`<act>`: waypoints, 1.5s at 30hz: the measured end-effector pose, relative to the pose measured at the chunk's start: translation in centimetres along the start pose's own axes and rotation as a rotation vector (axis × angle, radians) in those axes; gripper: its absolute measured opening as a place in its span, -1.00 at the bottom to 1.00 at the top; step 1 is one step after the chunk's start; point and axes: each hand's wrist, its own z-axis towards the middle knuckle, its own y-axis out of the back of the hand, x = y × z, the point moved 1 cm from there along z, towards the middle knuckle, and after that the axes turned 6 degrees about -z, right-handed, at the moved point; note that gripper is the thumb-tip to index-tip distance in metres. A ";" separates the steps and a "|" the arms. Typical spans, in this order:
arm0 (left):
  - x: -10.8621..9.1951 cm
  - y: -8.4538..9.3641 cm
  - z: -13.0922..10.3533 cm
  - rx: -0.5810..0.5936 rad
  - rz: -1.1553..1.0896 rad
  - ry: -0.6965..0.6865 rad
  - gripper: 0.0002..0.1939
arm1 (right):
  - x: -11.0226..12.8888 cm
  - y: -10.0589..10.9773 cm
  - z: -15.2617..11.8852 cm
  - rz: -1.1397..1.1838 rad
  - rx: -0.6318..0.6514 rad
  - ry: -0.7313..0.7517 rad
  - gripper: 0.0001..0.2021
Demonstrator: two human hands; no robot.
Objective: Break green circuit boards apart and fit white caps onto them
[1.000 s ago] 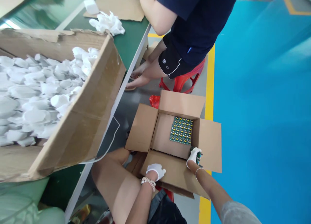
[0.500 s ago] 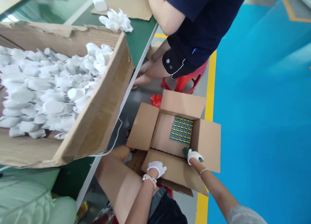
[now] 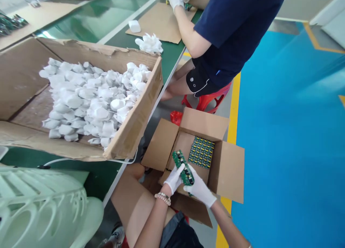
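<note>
Lower centre of frame, green circuit-board piece [image 3: 183, 168] over open carton [image 3: 230, 172], grasped by left hand [image 3: 174, 180] at its side and right hand [image 3: 199, 189] near its lower end; probably light, stiff, fragile, best held by edges, off components.

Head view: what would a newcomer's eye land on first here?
Probably the heap of white pieces in the big carton at left, against the bright blue floor at right. Next, low in the middle, the gloved left hand and right hand hold green circuitry by an open box with a green-and-yellow grid inside.
</note>
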 end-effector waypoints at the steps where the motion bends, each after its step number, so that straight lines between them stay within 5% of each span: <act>1: -0.4 0.1 -0.1 -0.014 -0.053 -0.041 -0.45 | 0.5 -1.6 0.1 -0.078 -0.020 0.048 -0.07; 4: -2.0 0.7 -0.5 -0.086 -0.143 -0.140 -0.59 | 2.1 -4.8 0.3 -0.188 -0.018 0.088 0.07; 6: -3.2 1.1 -0.8 -0.105 -0.193 -0.175 -0.64 | 2.8 -4.9 0.5 -0.081 -0.022 0.087 0.13; 11: -5.1 0.6 -1.4 -0.056 -0.290 -0.191 -0.61 | 1.4 0.5 3.1 0.452 -0.143 0.025 -0.33; 13: -5.3 0.0 -1.5 -0.025 -0.317 -0.197 -0.56 | -0.9 2.8 5.1 0.101 -0.200 -0.078 -0.43; 16: -5.3 -1.0 -1.7 0.122 -0.430 -0.181 -0.49 | -5.4 4.7 8.3 -0.132 -0.175 -0.201 -0.53; 20: -5.3 -1.5 -2.0 0.316 -0.545 -0.163 -0.39 | -10.7 4.5 12.0 -0.368 -0.079 -0.239 -0.68; 24: -5.3 -1.6 -1.9 0.293 -0.524 -0.196 -0.26 | -13.9 3.2 16.1 -0.468 -0.025 -0.175 -0.70; 33: -5.0 -1.6 0.2 0.202 -0.480 -0.142 -0.28 | -17.5 4.1 23.1 -0.469 -0.050 -0.149 -0.70; 45: -4.8 -1.9 0.5 0.169 -0.451 -0.109 -0.39 | -17.8 5.0 22.6 -0.540 0.036 -0.126 -0.69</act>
